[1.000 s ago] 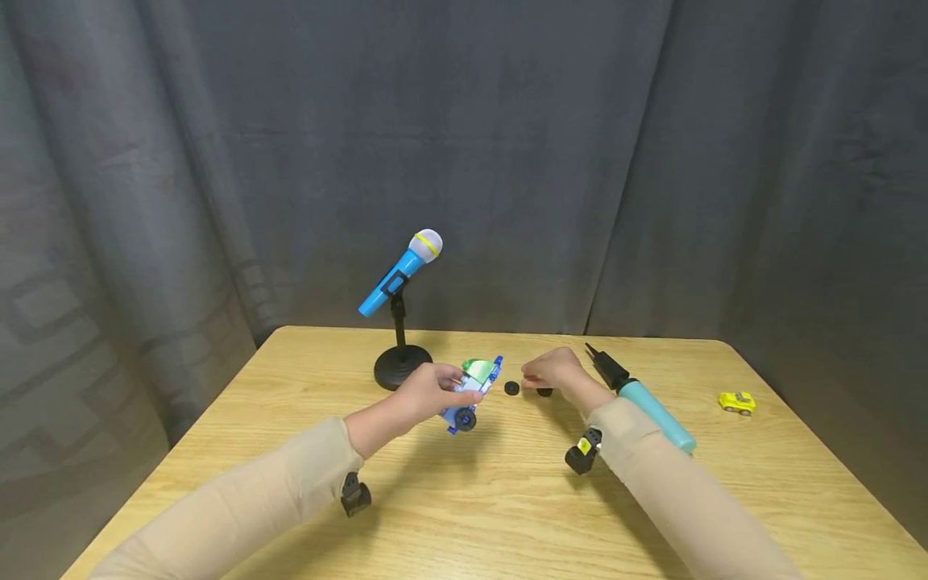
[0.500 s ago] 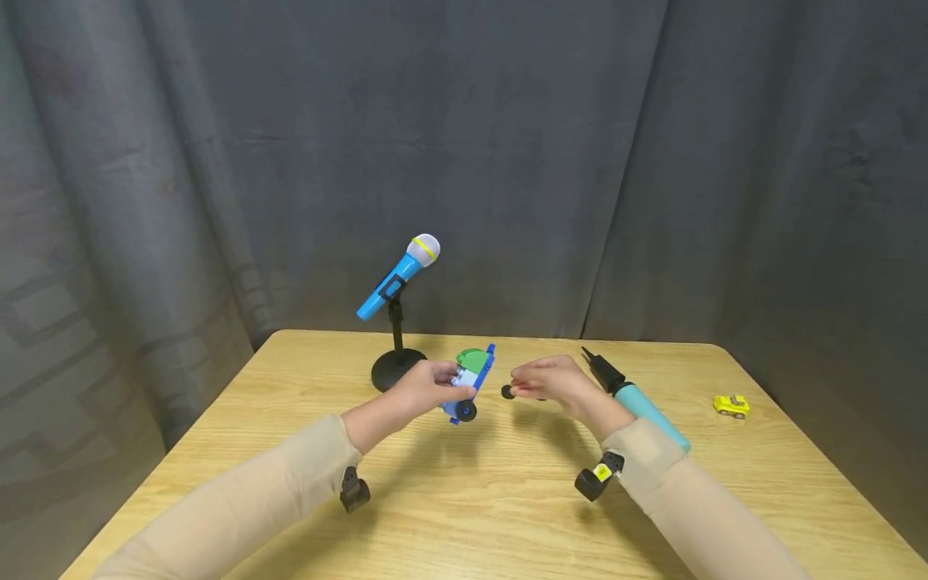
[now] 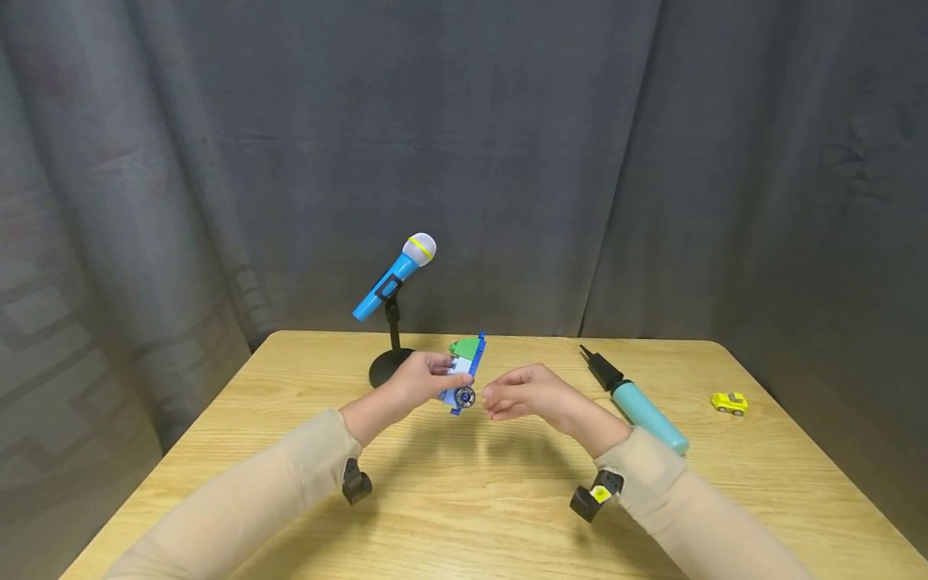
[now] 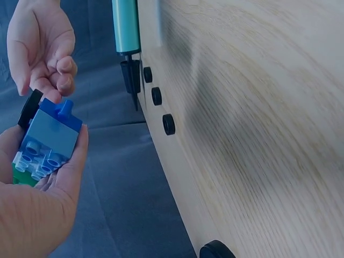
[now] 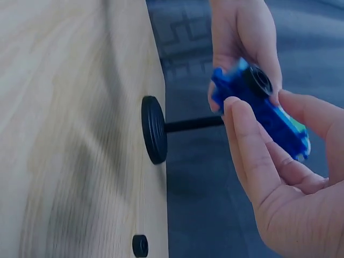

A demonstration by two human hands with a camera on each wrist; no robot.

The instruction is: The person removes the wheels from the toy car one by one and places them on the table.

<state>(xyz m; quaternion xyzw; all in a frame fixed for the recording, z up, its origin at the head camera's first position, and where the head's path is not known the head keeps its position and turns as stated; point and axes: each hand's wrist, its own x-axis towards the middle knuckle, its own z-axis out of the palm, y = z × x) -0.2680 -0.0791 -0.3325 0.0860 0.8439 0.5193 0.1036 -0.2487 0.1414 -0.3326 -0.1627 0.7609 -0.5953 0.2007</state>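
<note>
Left hand (image 3: 409, 385) wrapped round one blue brick car (image 3: 464, 373), held up off the table (image 3: 464, 499), one black wheel (image 3: 465, 396) fitted at its near end. Right hand (image 3: 525, 395) just beside that wheel, fingertips (image 5: 236, 107) at the car's edge, fingers loosely bent; whether pinching another wheel, hard to tell. Three loose black wheels (image 4: 156, 95) lying in a row on the table near one teal pump (image 3: 638, 403). One blue microphone (image 3: 395, 275) on its stand, one yellow toy car (image 3: 729, 402) far right.
</note>
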